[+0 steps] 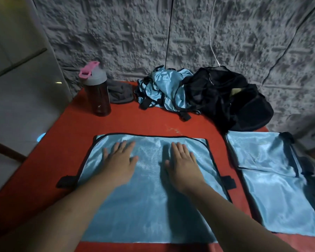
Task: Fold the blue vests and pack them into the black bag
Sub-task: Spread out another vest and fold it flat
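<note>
Hands [120,160] flat on vest [149,197], bag [244,106] open

1. The folded vest [273,179] at the right runs off the right edge, so its far side is cut off.
2. The bag [231,99] is too dark to make out its inside or whether anything lies in it.
3. The heap of vests [164,88] is crumpled; how many it holds cannot be told.
4. A grey cloth [120,94] is partly hidden behind the bottle [96,90].
5. Both palms are hidden, lying face down on the flat vest [149,197].
6. The surface [62,142] is cut off at the bottom edge.
</note>
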A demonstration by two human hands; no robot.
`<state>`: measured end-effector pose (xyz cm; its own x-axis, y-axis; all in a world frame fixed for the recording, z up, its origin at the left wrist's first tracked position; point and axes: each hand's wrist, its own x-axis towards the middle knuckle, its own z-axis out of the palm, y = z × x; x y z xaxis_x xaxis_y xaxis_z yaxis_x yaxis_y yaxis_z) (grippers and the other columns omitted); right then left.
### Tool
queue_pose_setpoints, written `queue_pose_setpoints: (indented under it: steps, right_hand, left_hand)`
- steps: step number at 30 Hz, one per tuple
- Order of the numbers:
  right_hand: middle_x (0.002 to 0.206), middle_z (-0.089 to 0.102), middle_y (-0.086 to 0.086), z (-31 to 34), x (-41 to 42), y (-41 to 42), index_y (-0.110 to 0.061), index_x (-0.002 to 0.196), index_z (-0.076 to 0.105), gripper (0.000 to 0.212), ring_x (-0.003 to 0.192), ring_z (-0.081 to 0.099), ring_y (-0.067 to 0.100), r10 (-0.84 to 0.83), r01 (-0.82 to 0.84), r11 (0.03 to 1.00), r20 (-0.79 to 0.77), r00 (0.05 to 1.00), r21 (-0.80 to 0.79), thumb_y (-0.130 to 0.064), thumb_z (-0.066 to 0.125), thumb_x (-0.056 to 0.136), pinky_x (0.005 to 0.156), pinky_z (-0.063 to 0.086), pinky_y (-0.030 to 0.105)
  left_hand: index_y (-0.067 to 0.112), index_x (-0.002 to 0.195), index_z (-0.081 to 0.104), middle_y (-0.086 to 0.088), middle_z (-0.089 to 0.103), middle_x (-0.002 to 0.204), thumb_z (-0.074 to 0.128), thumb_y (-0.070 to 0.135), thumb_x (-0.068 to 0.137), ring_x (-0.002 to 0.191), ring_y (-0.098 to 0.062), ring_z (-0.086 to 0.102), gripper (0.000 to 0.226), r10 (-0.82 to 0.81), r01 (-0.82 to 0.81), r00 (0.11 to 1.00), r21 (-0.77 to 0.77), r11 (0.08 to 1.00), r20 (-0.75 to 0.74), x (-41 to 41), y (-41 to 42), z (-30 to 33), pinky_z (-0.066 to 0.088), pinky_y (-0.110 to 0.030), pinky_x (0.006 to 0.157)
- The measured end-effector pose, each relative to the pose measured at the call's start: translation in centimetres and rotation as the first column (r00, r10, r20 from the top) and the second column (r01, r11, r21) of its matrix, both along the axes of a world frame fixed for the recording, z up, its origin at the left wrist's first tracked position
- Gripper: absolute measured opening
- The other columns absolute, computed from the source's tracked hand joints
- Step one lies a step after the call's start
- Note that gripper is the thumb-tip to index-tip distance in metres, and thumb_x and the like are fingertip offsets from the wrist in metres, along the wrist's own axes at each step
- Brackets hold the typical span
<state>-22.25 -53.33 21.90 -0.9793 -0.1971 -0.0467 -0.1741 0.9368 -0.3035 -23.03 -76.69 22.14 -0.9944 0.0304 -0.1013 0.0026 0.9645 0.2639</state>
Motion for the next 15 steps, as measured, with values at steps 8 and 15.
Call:
queue_pose_setpoints:
  steps: [8, 15]
  right_hand:
    - [0.171, -0.005, 0.000, -1.4, -2.7, 4.6, -0.018, 0.163, 0.000, 0.077, 0.156, -0.011, 0.014, -0.241, 0.236, 0.962, 0.025, 0.970, 0.135, -0.063, 0.004, 0.100, 0.127, -0.004, 0.040]
    - [0.170, -0.003, 0.009, 1.0, 1.1, 1.7, -0.008, 0.162, -0.002, 0.071, 0.157, -0.008, 0.022, -0.162, 0.164, 0.986, -0.057, 0.985, 0.042, -0.048, 0.008, 0.104, 0.126, -0.007, 0.039]
  left_hand:
    - [0.024, 0.162, 0.001, 0.008, -0.004, 0.169, 0.012, 0.051, 0.104, 0.154, -0.008, -0.008, 0.065, 0.161, -0.163, 0.987, -0.098, 0.982, -0.023, -0.7, -4.1, -1.4, -0.006, -0.041, 0.126]
    - [0.016, 0.161, 0.006, 0.002, 0.002, 0.170, 0.014, 0.045, 0.105, 0.155, -0.019, -0.006, 0.064, 0.100, -0.109, 0.991, -0.116, 0.987, -0.084, 1.1, -2.2, 0.6, -0.008, -0.053, 0.123]
